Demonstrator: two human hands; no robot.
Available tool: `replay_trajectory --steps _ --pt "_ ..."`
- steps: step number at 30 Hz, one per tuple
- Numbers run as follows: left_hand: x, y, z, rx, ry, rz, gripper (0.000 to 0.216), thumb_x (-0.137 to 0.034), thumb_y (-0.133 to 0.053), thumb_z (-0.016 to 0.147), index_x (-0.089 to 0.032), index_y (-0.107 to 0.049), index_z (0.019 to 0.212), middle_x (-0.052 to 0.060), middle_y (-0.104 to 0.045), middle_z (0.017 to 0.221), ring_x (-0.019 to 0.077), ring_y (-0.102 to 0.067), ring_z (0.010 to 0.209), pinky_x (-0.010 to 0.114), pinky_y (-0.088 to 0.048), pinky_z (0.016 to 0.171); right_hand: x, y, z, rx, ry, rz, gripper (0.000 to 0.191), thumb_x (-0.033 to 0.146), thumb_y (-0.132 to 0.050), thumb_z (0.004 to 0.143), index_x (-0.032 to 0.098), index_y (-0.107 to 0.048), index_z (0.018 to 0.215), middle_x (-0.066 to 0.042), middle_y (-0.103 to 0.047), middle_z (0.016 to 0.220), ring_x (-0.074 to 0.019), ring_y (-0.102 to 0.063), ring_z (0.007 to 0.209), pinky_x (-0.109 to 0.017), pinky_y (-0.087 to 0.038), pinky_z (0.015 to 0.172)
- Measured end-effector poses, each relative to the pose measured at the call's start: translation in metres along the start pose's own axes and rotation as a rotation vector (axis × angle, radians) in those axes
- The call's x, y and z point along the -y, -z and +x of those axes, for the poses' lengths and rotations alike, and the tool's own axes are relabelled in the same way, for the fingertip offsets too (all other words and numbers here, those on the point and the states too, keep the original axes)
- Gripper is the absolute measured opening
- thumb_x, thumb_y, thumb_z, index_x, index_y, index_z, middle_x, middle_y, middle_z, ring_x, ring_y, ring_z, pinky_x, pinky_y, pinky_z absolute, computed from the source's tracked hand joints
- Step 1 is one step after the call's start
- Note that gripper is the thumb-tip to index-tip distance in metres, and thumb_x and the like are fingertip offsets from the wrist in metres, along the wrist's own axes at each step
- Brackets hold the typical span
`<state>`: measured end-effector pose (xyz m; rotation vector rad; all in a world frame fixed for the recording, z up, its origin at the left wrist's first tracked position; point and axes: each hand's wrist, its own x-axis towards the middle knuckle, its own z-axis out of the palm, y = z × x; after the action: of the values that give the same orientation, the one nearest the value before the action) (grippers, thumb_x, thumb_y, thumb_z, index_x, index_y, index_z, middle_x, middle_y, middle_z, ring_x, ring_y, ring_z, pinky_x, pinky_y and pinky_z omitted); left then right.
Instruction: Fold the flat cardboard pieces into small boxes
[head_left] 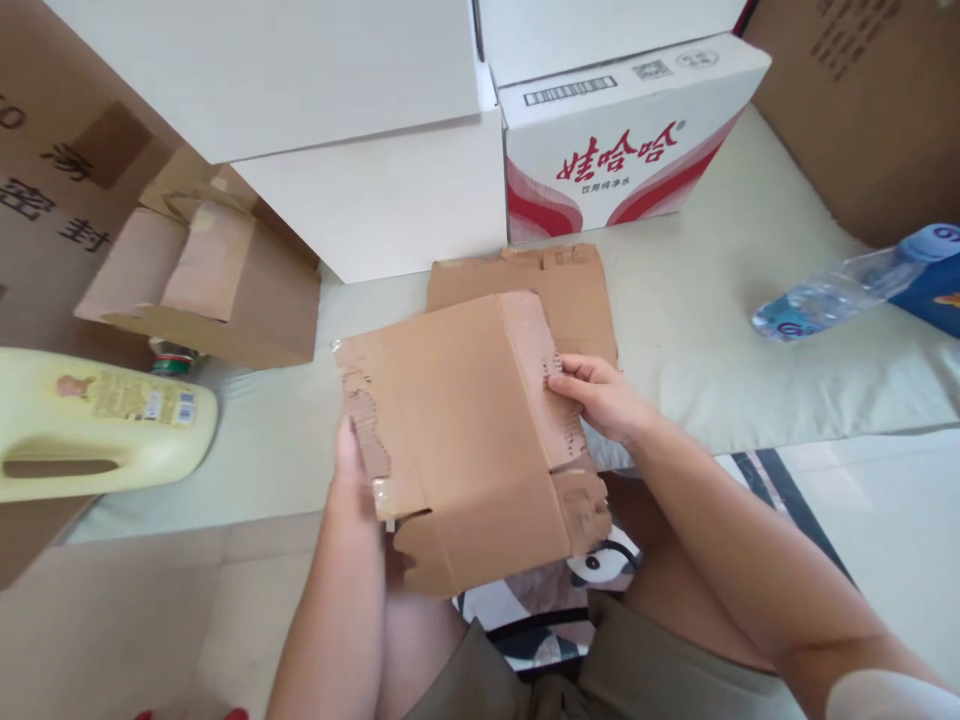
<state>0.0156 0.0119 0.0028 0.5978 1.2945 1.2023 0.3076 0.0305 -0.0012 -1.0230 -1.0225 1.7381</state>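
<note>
I hold a torn brown cardboard box [465, 420] in front of me, above my lap. My left hand [349, 470] grips its left edge, where the flap is ragged and taped. The fingers of my right hand [596, 392] pinch its torn right edge. Just behind the box, a flattened piece of brown cardboard [559, 285] lies on the pale mat [697, 330].
A yellow plastic jug [90, 425] lies at the left, beside an open brown carton [202, 285]. Large white boxes [360, 130] and a red-and-white printed carton [622, 135] stand at the back. A clear water bottle [840, 290] lies at the right. More brown cartons line both sides.
</note>
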Motion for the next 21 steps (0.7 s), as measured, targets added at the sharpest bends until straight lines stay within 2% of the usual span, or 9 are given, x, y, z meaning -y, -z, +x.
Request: replay_trajectory --steps 2,4,6,9,11,13,15,18,21 --pt "0.0 0.005 0.002 -0.014 0.049 -0.041 0.045 -0.06 -0.076 0.071 -0.021 -0.073 0.093 0.008 -0.077 0.093 0.0333 -0.074 0.09 0.047 -0.063 0.074 0.0 -0.002 -0.001 -0.107 0.047 -0.064 0.029 0.047 -0.079 0.07 0.022 -0.068 0.08 0.0 -0.074 0.079 -0.0177 -0.068 0.076 -0.029 -0.053 0.07" --pt "-0.001 0.007 0.004 -0.009 0.065 -0.051 0.04 -0.035 -0.089 0.058 -0.019 -0.072 0.09 0.007 -0.077 0.088 0.0319 -0.075 0.085 0.044 -0.063 0.076 0.003 0.0 -0.003 -0.185 0.061 -0.08 0.029 0.049 -0.077 0.072 0.023 -0.068 0.083 0.0 -0.073 0.078 -0.0167 -0.067 0.072 -0.028 -0.053 0.068" --pt "-0.002 0.006 0.007 0.008 -0.013 -0.096 0.04 -0.018 -0.087 0.055 -0.019 -0.071 0.092 0.006 -0.077 0.089 0.0309 -0.075 0.087 0.043 -0.063 0.082 0.011 0.006 -0.007 -0.16 0.039 -0.028 0.042 0.061 -0.074 0.07 0.024 -0.069 0.088 -0.001 -0.072 0.078 -0.0175 -0.067 0.069 -0.03 -0.054 0.065" --pt "-0.004 0.0 0.013 -0.013 -0.212 -0.257 0.033 -0.018 -0.079 0.068 -0.022 -0.071 0.099 0.005 -0.077 0.099 0.0271 -0.073 0.102 0.04 -0.059 0.093 0.024 0.012 -0.015 -0.008 0.06 0.053 0.076 0.086 -0.069 0.054 0.025 -0.07 0.1 -0.005 -0.076 0.091 -0.0221 -0.071 0.078 -0.038 -0.057 0.072" --pt "-0.004 -0.004 0.017 -0.056 -0.275 -0.323 0.027 -0.017 -0.075 0.073 -0.023 -0.07 0.098 0.004 -0.077 0.103 0.0242 -0.071 0.108 0.036 -0.058 0.096 0.027 0.008 -0.02 0.052 0.113 0.022 0.085 0.085 -0.074 0.046 0.025 -0.068 0.106 -0.008 -0.076 0.104 -0.0254 -0.072 0.091 -0.042 -0.058 0.081" --pt "-0.003 -0.008 0.018 -0.081 -0.272 -0.365 0.024 -0.015 -0.073 0.075 -0.023 -0.069 0.097 0.004 -0.076 0.105 0.0232 -0.07 0.11 0.036 -0.057 0.097 0.025 -0.001 -0.024 0.002 0.148 -0.086 0.076 0.072 -0.084 0.048 0.025 -0.068 0.106 -0.008 -0.075 0.111 -0.0258 -0.071 0.1 -0.043 -0.057 0.09" --pt "-0.002 -0.012 0.017 -0.069 -0.247 -0.383 0.025 -0.014 -0.072 0.075 -0.023 -0.069 0.098 0.004 -0.076 0.108 0.0234 -0.069 0.111 0.037 -0.057 0.097 0.021 -0.012 -0.029 -0.126 0.111 -0.208 0.06 0.06 -0.087 0.054 0.025 -0.069 0.099 -0.008 -0.075 0.108 -0.0248 -0.071 0.099 -0.043 -0.057 0.091" --pt "-0.003 -0.017 0.011 -0.009 -0.16 -0.387 0.02 -0.022 -0.07 0.078 -0.023 -0.07 0.098 0.005 -0.076 0.104 0.0236 -0.071 0.105 0.038 -0.058 0.093 0.026 -0.013 -0.045 -0.263 -0.018 -0.198 0.049 0.056 -0.086 0.059 0.024 -0.069 0.091 -0.007 -0.076 0.093 -0.024 -0.071 0.083 -0.041 -0.062 0.075" --pt "-0.006 -0.023 0.002 0.127 -0.055 -0.391 0.023 -0.035 -0.067 0.08 -0.023 -0.07 0.1 0.005 -0.076 0.097 0.0234 -0.073 0.091 0.04 -0.06 0.084 0.055 0.012 -0.078 -0.355 0.069 -0.019 0.05 0.051 -0.089 0.06 0.024 -0.068 0.096 -0.003 -0.074 0.083 -0.0189 -0.069 0.067 -0.033 -0.06 0.058"
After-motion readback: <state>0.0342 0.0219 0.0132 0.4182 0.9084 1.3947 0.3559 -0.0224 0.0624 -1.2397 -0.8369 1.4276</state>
